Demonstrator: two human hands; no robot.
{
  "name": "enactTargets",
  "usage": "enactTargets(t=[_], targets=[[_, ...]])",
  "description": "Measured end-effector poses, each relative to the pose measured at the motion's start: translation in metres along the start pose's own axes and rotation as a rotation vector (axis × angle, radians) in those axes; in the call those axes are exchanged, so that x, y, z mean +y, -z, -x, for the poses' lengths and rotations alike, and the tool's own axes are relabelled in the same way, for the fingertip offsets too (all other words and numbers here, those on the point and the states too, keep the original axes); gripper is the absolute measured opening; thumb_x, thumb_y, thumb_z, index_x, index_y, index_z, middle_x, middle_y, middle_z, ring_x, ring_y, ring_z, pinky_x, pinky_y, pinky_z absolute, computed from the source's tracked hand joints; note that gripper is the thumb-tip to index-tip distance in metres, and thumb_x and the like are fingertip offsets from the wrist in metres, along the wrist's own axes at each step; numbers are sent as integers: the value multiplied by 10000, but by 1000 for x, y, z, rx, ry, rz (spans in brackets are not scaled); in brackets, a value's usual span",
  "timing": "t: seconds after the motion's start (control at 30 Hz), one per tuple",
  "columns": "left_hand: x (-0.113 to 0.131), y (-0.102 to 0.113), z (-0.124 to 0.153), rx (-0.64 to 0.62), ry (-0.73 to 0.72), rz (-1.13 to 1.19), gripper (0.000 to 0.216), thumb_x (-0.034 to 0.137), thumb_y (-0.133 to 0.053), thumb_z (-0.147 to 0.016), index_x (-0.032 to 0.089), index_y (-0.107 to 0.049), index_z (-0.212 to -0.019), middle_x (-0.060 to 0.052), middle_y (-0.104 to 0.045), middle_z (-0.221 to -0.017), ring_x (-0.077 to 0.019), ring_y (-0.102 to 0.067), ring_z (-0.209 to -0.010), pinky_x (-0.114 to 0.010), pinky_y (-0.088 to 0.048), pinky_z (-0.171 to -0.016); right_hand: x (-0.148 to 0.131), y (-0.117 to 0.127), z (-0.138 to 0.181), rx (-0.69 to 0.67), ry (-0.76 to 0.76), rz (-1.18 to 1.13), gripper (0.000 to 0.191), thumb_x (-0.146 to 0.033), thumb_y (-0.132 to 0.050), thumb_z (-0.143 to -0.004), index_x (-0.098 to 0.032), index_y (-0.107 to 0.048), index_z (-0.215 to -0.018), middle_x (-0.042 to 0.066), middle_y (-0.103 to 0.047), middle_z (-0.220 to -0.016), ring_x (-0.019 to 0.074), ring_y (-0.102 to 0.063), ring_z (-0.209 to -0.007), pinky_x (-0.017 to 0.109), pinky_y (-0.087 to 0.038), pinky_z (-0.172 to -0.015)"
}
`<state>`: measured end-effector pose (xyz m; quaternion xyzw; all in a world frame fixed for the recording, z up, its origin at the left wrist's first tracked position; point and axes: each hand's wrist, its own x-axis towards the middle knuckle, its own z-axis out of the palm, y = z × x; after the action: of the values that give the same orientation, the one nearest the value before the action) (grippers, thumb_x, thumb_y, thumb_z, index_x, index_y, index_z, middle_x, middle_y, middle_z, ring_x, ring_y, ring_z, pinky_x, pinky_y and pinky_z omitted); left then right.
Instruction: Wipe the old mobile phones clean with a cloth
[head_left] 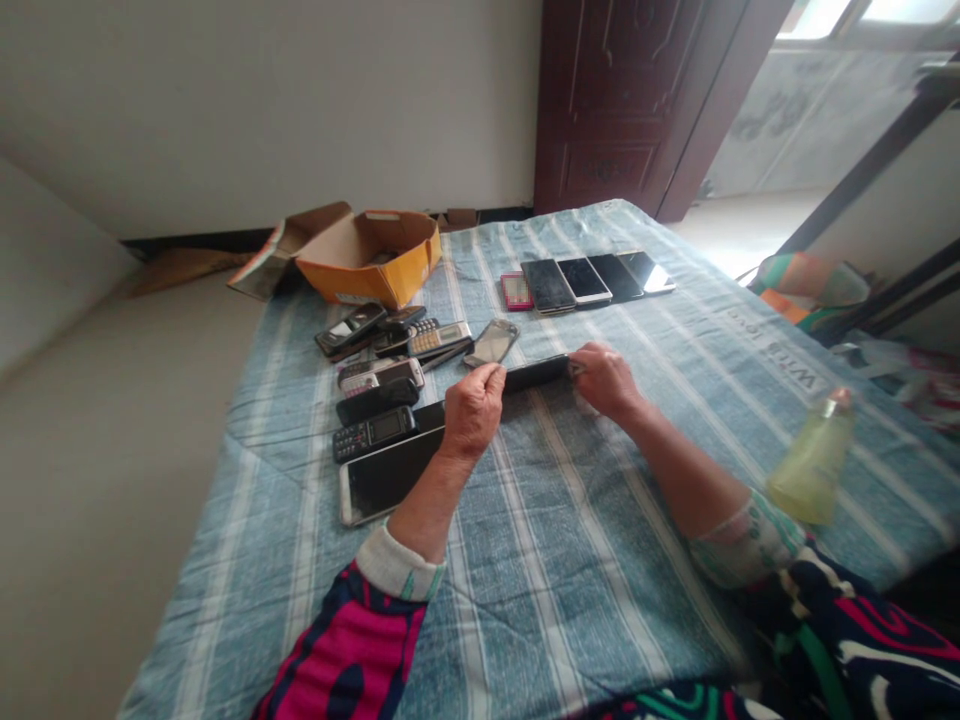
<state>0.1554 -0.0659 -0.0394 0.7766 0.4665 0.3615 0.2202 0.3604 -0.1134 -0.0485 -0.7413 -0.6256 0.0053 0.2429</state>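
A dark smartphone point(536, 373) is held lengthwise between my two hands, just above the striped cloth. My left hand point(474, 408) pinches its left end. My right hand point(606, 382) grips the other end, with something pale, too blurred to name, under the fingers. Beside my left forearm lies a tablet point(390, 478) with a white edge, partly hidden by that hand. Next to it are a black keypad phone point(373, 432) and a heap of older phones point(439, 338). A grey touchscreen phone point(493, 343) lies just beyond my left hand.
Several smartphones point(583, 281) lie in a row at the back, with a small pink-edged item point(517, 291) at their left. An open orange cardboard box point(405, 277) stands at the back left. A yellowish spray bottle point(810, 465) is on the right of the striped cloth point(525, 600).
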Motion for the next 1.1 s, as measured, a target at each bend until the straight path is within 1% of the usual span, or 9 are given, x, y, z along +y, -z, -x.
enactTargets(t=[0.13, 0.3, 0.47, 0.63, 0.7, 0.8, 0.93, 1.0, 1.1], targets=[[1, 0, -1, -2, 10, -22, 282, 324, -492, -929, 167, -725, -960, -66, -754, -926, -200, -690, -884, -247, -472, -793, -1, -2, -2, 102, -72, -204, 235, -171, -540, -804, -215, -752, -893, 17, -696, -814, 166, -600, -772, 246, -399, -684], [0, 0, -1, 1, 14, -39, 294, 334, -491, -931, 159, -726, -956, -75, -751, -901, -205, -690, -873, -249, -468, -780, -1, -7, -1, 18, -39, -96, 247, -85, -502, -730, -187, -726, -709, 43, -675, -766, 163, -578, -724, 250, -362, -631], [0, 1, -2, -3, 21, -48, 286, 326, -500, -929, 156, -726, -970, -79, -752, -896, -200, -691, -859, -243, -468, -773, -3, -4, -1, 103, -70, -221, 255, -135, -515, -744, -205, -747, -824, 14, -690, -775, 154, -594, -731, 236, -390, -650], [1, 2, -2, -13, 26, -62, 283, 319, -497, -932, 155, -726, -961, -88, -751, -898, -208, -693, -856, -250, -468, -763, -2, -3, -2, 52, -35, -167, 248, -99, -501, -699, -201, -728, -705, 27, -689, -744, 161, -602, -708, 245, -400, -636], [0, 3, -3, -11, 28, -65, 271, 313, -503, -929, 161, -725, -955, -84, -751, -894, -209, -694, -852, -251, -469, -761, -1, -2, -3, 138, -65, -199, 247, -119, -511, -717, -213, -736, -759, 26, -694, -759, 169, -614, -716, 255, -420, -648], [0, 4, -3, -15, 38, -76, 257, 302, -510, -927, 166, -725, -958, -83, -753, -904, -209, -697, -864, -249, -472, -764, -2, 3, -5, 342, -82, -310, 253, -136, -517, -740, -225, -731, -843, 17, -694, -778, 173, -628, -733, 267, -459, -672], [3, 4, 0, -38, 51, -82, 243, 294, -513, -927, 179, -726, -952, -76, -755, -923, -200, -698, -885, -244, -477, -781, -19, 5, 2, 473, 181, -371, 271, -119, -497, -796, -210, -710, -935, 50, -695, -888, 184, -633, -849, 294, -496, -778], [5, 3, 2, -44, 51, -81, 244, 294, -512, -929, 179, -726, -945, -77, -755, -922, -198, -699, -875, -248, -480, -783, -31, 3, 7, 443, 314, -318, 295, -98, -465, -826, -207, -706, -957, 66, -689, -938, 193, -615, -912, 307, -495, -826], [6, 3, 4, -49, 16, -55, 251, 288, -503, -932, 175, -727, -933, -83, -754, -924, -199, -698, -869, -257, -484, -790, -41, 0, 13, 342, 421, -220, 352, -63, -409, -849, -209, -705, -971, 80, -680, -984, 203, -584, -979, 319, -488, -869]])
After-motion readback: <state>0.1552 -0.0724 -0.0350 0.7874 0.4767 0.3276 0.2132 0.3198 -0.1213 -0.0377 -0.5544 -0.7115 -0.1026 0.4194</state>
